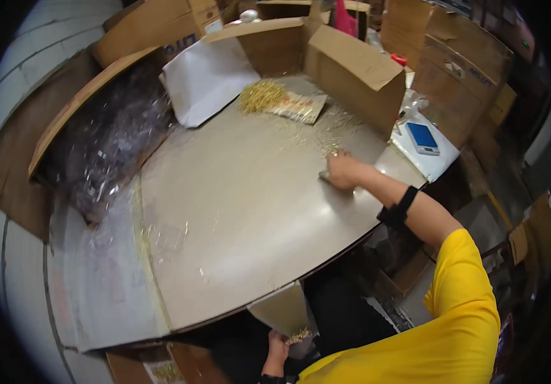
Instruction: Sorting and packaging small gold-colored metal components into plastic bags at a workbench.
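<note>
**Fingers sweep the brass bits toward a waiting scoop**

Fingers of the right hand (341, 170) look pressed together and flat on the smooth grey surface (243, 217), resting over something small and pale I cannot make out, among thin scattered gold-coloured metal pieces (327, 131). Beyond that hand, a dense heap of the same shiny gold slivers (261, 96) lies beside a printed paper packet (298, 105), hemmed in by brown corrugated cardboard walls (355, 73).

Well nearer than that hand, below the surface's edge, the left hand (279, 349) grips a stiff beige card folded like a scoop (285, 310), already holding a small clump of gold pieces (299, 335).

It looks like gathering is under way; the next move calls for a flat, steady drag so the light slivers don't skitter.
</note>
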Tool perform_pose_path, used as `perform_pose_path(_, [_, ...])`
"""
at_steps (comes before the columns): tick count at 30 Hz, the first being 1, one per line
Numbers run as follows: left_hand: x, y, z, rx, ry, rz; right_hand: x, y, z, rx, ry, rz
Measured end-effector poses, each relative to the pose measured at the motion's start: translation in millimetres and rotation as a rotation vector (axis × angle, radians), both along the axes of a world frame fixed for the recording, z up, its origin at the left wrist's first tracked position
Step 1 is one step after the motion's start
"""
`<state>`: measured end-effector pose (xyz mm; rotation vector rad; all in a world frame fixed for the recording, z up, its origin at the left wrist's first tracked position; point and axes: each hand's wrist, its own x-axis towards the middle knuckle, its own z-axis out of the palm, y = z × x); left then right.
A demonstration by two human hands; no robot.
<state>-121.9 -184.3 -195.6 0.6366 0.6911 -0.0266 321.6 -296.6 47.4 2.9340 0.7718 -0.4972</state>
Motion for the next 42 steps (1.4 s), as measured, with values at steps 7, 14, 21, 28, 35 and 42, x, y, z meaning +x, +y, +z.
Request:
perform_pose_path(7, [0, -5, 19, 0.114, 0.016, -0.102, -146, 56, -20, 0.261, -0.062, 0.404])
perform_pose_path(14, [-28, 3, 37, 0.127, -0.037, -0.009, -194, 21, -15, 0.922, 0.071, 0.297])
perform_pose_path(21, [-17, -7, 31, 0.030, -0.050, -0.036, -266, 31, -41, 0.724, -0.301, 0.500])
perform_pose_path(28, [8, -16, 48, 0.038, -0.076, -0.084, -312, -13, -16, 0.814, -0.121, 0.539])
perform_pose_path(35, [9, -15, 55, -0.001, -0.044, -0.057, -280, 2, -7, 0.839, -0.115, 0.605])
perform_pose_path(42, [0, -15, 45, -0.017, -0.052, -0.017, -257, 17, -37, 0.749, -0.235, 0.554])
